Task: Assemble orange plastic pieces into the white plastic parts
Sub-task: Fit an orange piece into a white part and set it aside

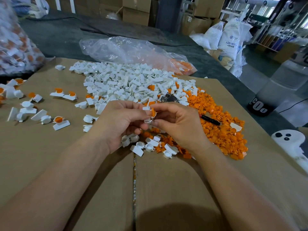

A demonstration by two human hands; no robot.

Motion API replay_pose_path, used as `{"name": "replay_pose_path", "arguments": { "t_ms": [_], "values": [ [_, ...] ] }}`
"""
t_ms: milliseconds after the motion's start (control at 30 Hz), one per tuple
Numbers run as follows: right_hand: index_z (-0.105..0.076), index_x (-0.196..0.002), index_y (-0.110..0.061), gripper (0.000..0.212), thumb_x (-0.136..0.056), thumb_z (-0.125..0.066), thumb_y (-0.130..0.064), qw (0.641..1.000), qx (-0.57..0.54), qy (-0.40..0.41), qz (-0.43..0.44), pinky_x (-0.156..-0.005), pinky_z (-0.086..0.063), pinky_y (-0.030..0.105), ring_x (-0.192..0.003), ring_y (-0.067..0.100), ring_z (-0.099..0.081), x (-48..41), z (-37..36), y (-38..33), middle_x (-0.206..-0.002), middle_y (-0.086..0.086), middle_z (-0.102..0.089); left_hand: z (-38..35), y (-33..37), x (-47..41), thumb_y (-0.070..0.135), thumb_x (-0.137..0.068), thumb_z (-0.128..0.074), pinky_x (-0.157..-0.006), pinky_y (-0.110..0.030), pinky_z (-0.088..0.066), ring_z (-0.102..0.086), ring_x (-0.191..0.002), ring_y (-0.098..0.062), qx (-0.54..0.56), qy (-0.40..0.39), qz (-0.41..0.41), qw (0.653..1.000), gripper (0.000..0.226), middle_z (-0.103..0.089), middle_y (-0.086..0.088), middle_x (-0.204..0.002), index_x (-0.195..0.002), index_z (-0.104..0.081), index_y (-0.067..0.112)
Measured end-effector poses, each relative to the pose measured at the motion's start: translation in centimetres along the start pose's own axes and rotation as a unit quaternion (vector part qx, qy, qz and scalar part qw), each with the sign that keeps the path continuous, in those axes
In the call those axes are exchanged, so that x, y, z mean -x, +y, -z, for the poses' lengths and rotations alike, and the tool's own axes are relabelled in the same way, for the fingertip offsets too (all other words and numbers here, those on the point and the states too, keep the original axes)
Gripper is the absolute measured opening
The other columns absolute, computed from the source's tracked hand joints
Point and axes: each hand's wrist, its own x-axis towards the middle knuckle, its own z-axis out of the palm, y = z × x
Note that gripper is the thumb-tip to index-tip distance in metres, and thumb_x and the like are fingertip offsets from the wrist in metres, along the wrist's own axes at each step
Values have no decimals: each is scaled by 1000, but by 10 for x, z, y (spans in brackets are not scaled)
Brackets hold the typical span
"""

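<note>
- Both the left hand (123,124) and the right hand (176,125) are held together just above the cardboard surface (50,155), each closed down to a fingertip grip.
- One white part (147,120) is gripped in the curled fingers of the left hand. The orange piece (153,112) is pinched by the right thumb and forefinger and set against the white part's cup.
- The orange piece is seen standing tilted rather than flat, so it is judged to be only partly entered. Whether it has clicked home cannot be told.
- If it is pressed while tilted, it could be jammed crooked or its small side tabs bent, since the force would land on one edge.
- If the pinch is loosened before the piece is seated, it could be flicked out and lost in the orange heap (221,130) just beneath the right hand.
- The white part could be twisted in the left fingers under the push, as little of it is left to grip.
- A half-seated pair could be mistaken for a finished one and laid with the assembled pieces (60,121) at the left.
- The white heap (126,80) and a black pen (210,121) lie close by, and either could be knocked by a wrist as the pair is put down.
</note>
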Motion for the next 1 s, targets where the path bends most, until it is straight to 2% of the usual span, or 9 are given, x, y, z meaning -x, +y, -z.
{"name": "replay_pose_path", "arguments": {
  "t_ms": [133,267,367,533,667,833,1000],
  "values": [
    [-61,-97,-32,44,-72,-71,3,1000,-6,-2,6,-77,-55,26,-79,6,-67,0,0,0,-86,-11,-66,0,0,1,1,-72,-69,-35,-14,-38,-55,-41,-10,-5,1,-4,1000,7,-60,-3,-51,-75,-62,2],
    [-62,-105,-23,39,-73,-72,-2,999,-24,9,24,-77,-55,27,-82,12,-68,1,0,-1,-89,-5,-68,0,-1,1,1,-74,-69,-36,-15,-40,-58,-42,-9,-23,4,-22,999,8,-63,-3,-52,-71,-62,6],
    [-62,-103,-24,37,-73,-71,-4,999,-14,15,34,-76,-55,27,-82,12,-68,1,1,-1,-89,-4,-68,-1,-2,2,0,-75,-68,-37,-15,-41,-60,-44,-10,-30,4,-35,999,9,-64,-3,-52,-71,-63,6],
    [-61,-107,-20,42,-71,-72,0,999,-43,13,31,-78,-55,27,-82,12,-69,1,2,0,-92,-2,-67,-1,-3,2,-1,-75,-67,-40,-15,-44,-60,-45,-11,-25,-8,-56,998,8,-63,-4,-51,-71,-63,5],
    [-60,-109,-7,41,-70,-72,-1,998,-48,19,38,-78,-53,23,-85,9,-66,0,2,1,-91,-4,-67,-2,-3,3,-2,-76,-66,-39,-14,-43,-61,-45,-9,-31,-18,-65,997,8,-63,-4,-50,-73,-62,4],
    [-61,-106,-6,42,-67,-71,4,995,-97,25,14,-74,-53,20,-79,6,-67,0,4,1,-87,-3,-67,-2,-2,3,-4,-72,-68,-45,-17,-50,-63,-47,-12,-41,-22,-79,996,10,-64,-6,-52,-73,-62,4],
    [-61,-103,-1,39,-66,-71,10,992,-121,14,20,-68,-52,16,-72,5,-68,1,2,1,-80,-12,-69,-2,-1,5,-8,-74,-67,-42,-17,-47,-61,-44,-13,-60,-17,-90,994,14,-63,-7,-50,-67,-62,3]
  ]
}}
